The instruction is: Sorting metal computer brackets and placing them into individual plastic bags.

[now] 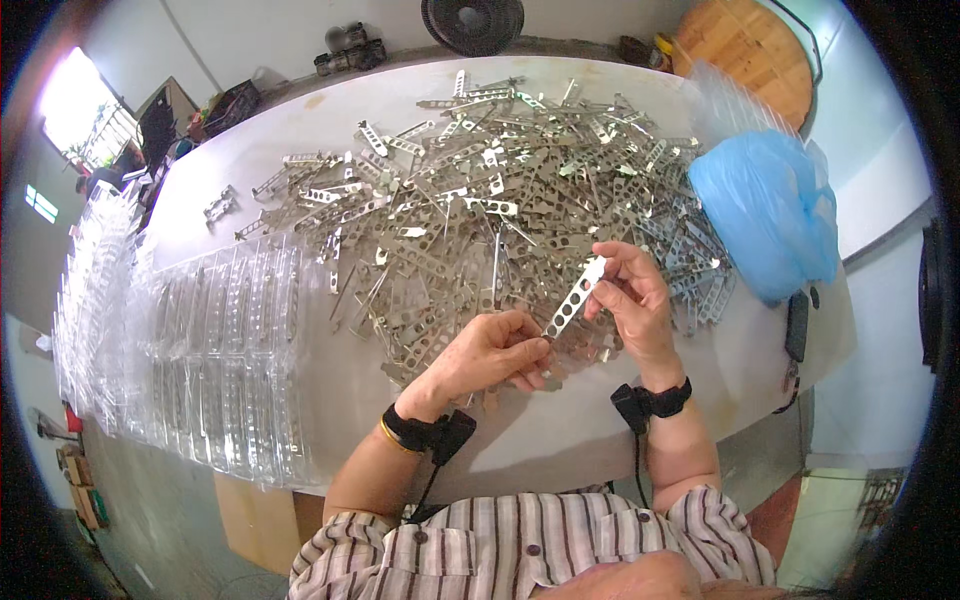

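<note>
A flat, shiny metal strip [574, 302] with a row of round holes is held slanted between my two hands. Its upper end is pinched between the thumb and fingers of my right hand [636, 300]. At its lower end, the thumb and fingers of my left hand [490, 352] are closed on it. Beneath and beyond both hands spreads a large loose pile of similar perforated metal strips [520, 190]. To the left of my left hand lie clear plastic trays [222, 345] with long narrow compartments, where strips with holes show through.
Stacked clear trays [95, 300] stand along the table's left edge. A blue plastic bag [765, 215] sits at the right, near more clear plastic trays [735, 100]. A black phone-like object [797, 326] lies by the right edge. Beyond the table are a black fan [472, 22] and a round wooden board [745, 60].
</note>
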Action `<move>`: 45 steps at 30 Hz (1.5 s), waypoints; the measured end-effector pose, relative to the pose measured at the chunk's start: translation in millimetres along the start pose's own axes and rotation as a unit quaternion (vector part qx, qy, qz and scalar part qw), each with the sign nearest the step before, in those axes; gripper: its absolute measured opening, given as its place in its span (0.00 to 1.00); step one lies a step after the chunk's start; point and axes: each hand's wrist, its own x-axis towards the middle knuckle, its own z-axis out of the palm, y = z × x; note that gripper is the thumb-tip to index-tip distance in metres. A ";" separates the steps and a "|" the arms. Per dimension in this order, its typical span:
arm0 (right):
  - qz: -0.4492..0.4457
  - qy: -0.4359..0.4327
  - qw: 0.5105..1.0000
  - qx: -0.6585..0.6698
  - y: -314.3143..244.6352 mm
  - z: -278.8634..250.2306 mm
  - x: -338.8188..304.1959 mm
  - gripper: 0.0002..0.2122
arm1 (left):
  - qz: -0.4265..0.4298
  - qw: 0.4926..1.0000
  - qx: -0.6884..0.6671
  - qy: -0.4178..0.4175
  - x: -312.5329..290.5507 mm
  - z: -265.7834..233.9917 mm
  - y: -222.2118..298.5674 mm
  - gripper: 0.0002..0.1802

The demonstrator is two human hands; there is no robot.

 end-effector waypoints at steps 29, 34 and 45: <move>-0.003 -0.012 1.000 0.022 6.7 -7.4 0.0 0.12 | 0.067 0.985 -0.125 0.097 2.5 -3.9 -2.1 0.10; -0.022 -0.007 1.000 0.018 8.2 -7.5 1.7 0.08 | 0.089 0.978 -0.167 0.093 -0.6 -0.9 5.0 0.08; 0.018 -0.020 0.997 0.073 -1.5 -2.9 2.7 0.22 | 0.161 0.967 -0.180 0.083 9.8 -3.8 -13.9 0.10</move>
